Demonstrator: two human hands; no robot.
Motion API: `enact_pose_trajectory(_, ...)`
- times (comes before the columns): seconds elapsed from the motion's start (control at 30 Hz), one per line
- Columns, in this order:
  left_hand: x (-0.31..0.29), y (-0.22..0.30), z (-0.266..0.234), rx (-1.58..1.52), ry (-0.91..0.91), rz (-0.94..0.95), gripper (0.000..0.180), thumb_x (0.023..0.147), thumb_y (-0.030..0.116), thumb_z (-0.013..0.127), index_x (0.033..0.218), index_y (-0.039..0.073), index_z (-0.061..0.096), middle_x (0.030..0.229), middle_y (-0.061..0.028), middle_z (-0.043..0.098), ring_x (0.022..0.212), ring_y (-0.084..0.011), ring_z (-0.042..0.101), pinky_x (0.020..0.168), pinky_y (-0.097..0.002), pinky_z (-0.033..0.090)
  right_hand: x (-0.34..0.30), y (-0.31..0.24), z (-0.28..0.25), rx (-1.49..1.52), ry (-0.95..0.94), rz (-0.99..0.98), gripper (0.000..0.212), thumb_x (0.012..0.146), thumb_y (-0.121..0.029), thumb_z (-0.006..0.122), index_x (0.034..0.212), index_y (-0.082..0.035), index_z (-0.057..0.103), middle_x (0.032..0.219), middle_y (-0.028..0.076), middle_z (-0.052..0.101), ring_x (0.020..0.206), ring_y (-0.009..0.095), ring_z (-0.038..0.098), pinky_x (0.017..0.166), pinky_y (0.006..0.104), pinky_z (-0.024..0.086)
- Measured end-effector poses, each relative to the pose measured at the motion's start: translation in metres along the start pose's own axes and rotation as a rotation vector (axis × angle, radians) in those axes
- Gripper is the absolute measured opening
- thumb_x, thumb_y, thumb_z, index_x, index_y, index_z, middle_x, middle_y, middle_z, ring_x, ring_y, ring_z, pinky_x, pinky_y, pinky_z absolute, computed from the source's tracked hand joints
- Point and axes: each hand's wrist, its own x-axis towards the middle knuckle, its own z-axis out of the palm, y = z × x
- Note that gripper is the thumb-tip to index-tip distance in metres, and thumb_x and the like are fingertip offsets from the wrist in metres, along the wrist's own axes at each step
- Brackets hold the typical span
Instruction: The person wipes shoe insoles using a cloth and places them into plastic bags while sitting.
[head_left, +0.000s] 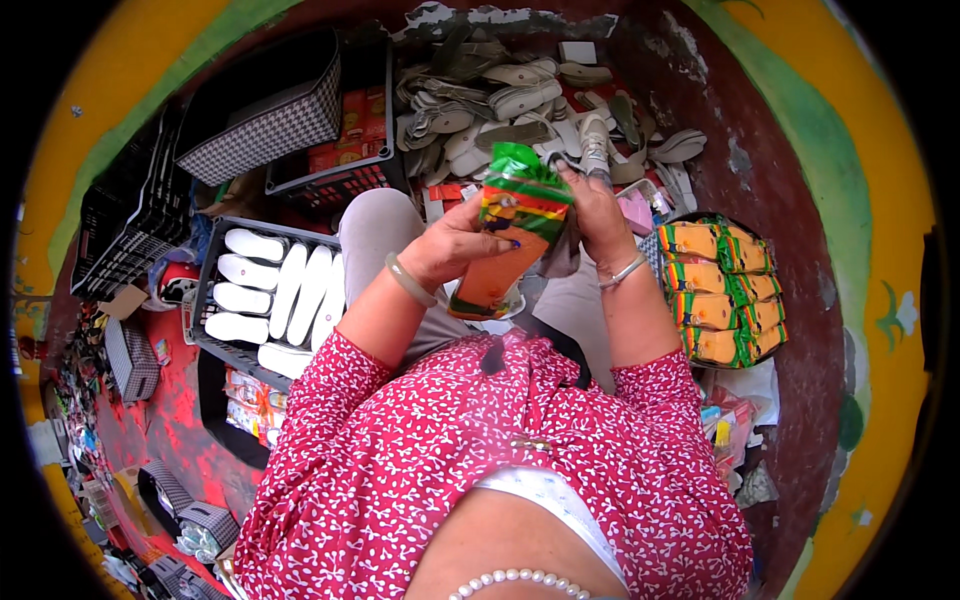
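Note:
A flat plastic pack of orange insoles (512,262) with a green, red and yellow top is held up over my lap. My left hand (450,240) grips it from the side, thumb across its front. The green end points away from me. Right beside that end, my right hand (598,215) is closed with its fingers curled. A small dark, shiny thing shows by its fingertips, but I cannot make out what it is. To the right, similar orange insole packs (705,275) lie in rows in a basket.
On the left a dark crate (222,335) holds several white insoles (290,280). Loose insoles (520,95) are heaped on the floor ahead. A houndstooth basket (270,130) rests over a black crate (385,160) at the far left. A wall (770,150) curves along the right.

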Motion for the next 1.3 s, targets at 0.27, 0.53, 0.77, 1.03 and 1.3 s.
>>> enact_pose_trajectory(0.27, -0.001, 0.01, 0.001, -0.136, 0.078, 0.086, 0.065, 0.074, -0.009, 0.056, 0.134, 0.003, 0.033, 0.122, -0.0167, 0.052, 0.109, -0.0299, 0.055, 0.095, -0.042, 0.043, -0.008, -0.007, -0.027, 0.307, 0.208, -0.171, 0.043, 0.093, -0.039, 0.048, 0.108, 0.001, 0.058, 0.093, 0.006, 0.062, 0.083, 0.012, 0.059, 0.073, 0.0259, 0.049)
enact_pose_trajectory(0.53, 0.006, -0.002, 0.006, -0.145, 0.03, -0.028, 0.059, 0.076, -0.007, 0.056, 0.131, 0.0, 0.037, 0.117, -0.0141, 0.055, 0.108, -0.0227, 0.055, 0.093, -0.0355, 0.043, -0.021, -0.015, 0.025, -0.851, 0.103, -0.838, 0.04, 0.082, -0.025, 0.065, 0.118, -0.01, 0.056, 0.113, 0.011, 0.06, 0.095, 0.029, 0.061, 0.088, 0.0372, 0.04)
enact_pose_trajectory(0.77, -0.004, 0.006, 0.01, -0.004, 0.007, -0.067, 0.055, 0.076, -0.01, 0.054, 0.129, -0.001, 0.04, 0.119, -0.0131, 0.055, 0.111, -0.0224, 0.053, 0.096, -0.0333, 0.041, -0.002, 0.011, 0.017, -0.155, -0.007, -0.166, 0.029, 0.091, -0.027, 0.053, 0.107, -0.003, 0.057, 0.092, 0.007, 0.066, 0.082, 0.024, 0.063, 0.081, 0.0321, 0.044)
enact_pose_trajectory(1.03, 0.001, 0.011, 0.002, -0.149, 0.138, 0.135, 0.06, 0.071, -0.004, 0.056, 0.128, -0.002, 0.038, 0.118, -0.019, 0.054, 0.104, -0.0307, 0.058, 0.092, -0.041, 0.046, -0.001, 0.03, -0.01, 0.498, 0.239, 0.162, 0.029, 0.092, -0.025, 0.052, 0.101, 0.001, 0.061, 0.094, 0.008, 0.065, 0.082, 0.015, 0.062, 0.073, 0.0274, 0.05)
enact_pose_trajectory(1.3, 0.022, 0.0, -0.025, -0.581, 0.097, 0.08, 0.047, 0.094, 0.034, 0.042, 0.126, 0.0, 0.042, 0.118, -0.0194, 0.055, 0.104, -0.0309, 0.057, 0.093, -0.0418, 0.045, -0.041, 0.004, 0.027, -0.808, -0.041, -0.812, 0.053, 0.077, -0.023, 0.064, 0.126, -0.007, 0.051, 0.129, 0.015, 0.049, 0.122, 0.029, 0.045, 0.1, 0.0382, 0.034)
